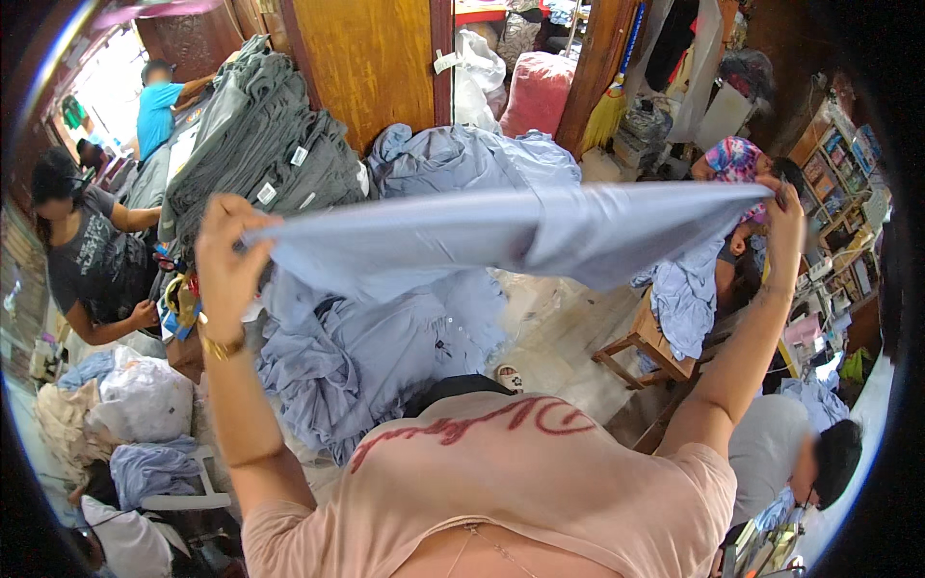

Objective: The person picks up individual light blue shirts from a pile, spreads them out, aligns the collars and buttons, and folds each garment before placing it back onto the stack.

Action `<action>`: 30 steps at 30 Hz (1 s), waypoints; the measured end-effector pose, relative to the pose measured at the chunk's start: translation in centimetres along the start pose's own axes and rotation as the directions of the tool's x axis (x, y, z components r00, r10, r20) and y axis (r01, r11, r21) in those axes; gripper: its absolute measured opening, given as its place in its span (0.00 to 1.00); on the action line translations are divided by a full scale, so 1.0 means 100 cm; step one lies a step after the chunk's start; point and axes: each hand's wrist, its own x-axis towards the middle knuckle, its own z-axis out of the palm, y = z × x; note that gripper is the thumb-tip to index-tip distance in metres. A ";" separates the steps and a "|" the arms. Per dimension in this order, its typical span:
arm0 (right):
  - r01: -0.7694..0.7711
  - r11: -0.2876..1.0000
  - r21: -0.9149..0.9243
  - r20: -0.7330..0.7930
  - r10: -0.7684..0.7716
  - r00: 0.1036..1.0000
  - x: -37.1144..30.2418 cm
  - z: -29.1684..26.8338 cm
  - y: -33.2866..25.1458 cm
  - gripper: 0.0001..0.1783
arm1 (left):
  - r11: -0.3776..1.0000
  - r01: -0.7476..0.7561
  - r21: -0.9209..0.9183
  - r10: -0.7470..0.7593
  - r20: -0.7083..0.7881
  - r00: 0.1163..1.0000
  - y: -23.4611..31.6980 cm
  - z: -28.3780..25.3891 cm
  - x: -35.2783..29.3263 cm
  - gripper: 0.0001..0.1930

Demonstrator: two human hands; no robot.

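Note:
A light blue piece of cloth (501, 236) is stretched wide between my raised hands, its lower edge hanging loose. At its left corner, my left hand (231, 255) pinches the fabric, slightly blurred. My right hand (785, 197) grips the opposite corner, higher up and at arm's length. Whether the cloth is a whole garment or a cut piece I cannot tell. Below and behind it lies a heap of similar light blue garments (376, 347), partly covered by the stretched cloth. Another blue pile (462, 159) rises just beyond it.
A tall stack of dark grey garments (279, 144) stands at the far left, near a person in dark clothes (96, 250). At right, a wooden stool (650, 337) bears blue cloth. More people work at both sides. White bundles (145, 395) lie at left.

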 end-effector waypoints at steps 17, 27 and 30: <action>-0.304 0.492 0.816 0.201 0.251 0.947 0.232 0.284 0.239 0.11 | 0.972 0.234 0.017 -0.207 -0.411 0.888 -0.019 0.234 0.192 0.14; -0.425 0.655 0.625 0.336 0.265 0.904 0.263 0.438 0.337 0.10 | 0.935 -0.207 0.288 0.170 0.148 0.974 -0.026 0.262 0.225 0.08; -0.571 0.621 0.537 0.398 0.410 0.821 0.187 0.492 0.398 0.10 | 0.955 -0.175 0.241 0.014 0.549 0.836 -0.028 0.325 0.169 0.07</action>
